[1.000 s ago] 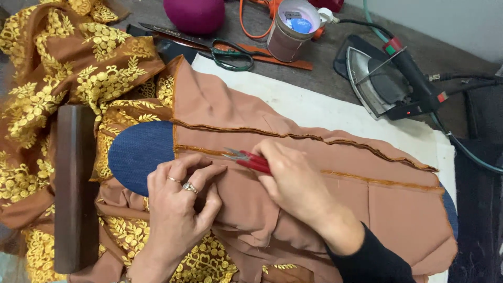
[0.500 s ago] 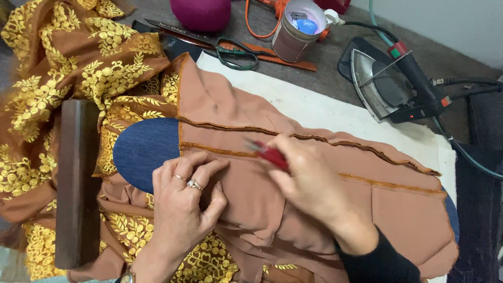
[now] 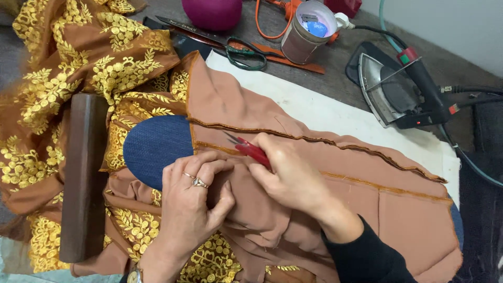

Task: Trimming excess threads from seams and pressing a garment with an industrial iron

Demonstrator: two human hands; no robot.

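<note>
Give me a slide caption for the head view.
Right hand works red thread snips along brown fabric's seam.

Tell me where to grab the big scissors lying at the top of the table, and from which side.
Take the scissors by the green handle loops, coming from the near side by the white board. The blades point away to the upper left and lie flat, so the loops are the open, safe end. The cup stands close on the right.

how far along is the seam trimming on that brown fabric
Done: the brown fabric already lies spread over the blue pressing pad. In hand: the right hand holds red thread snips at the seam's left end, while the left hand pins the cloth beside them. Left: the stitched seam running right still shows frayed edges; the iron sits aside.
</note>
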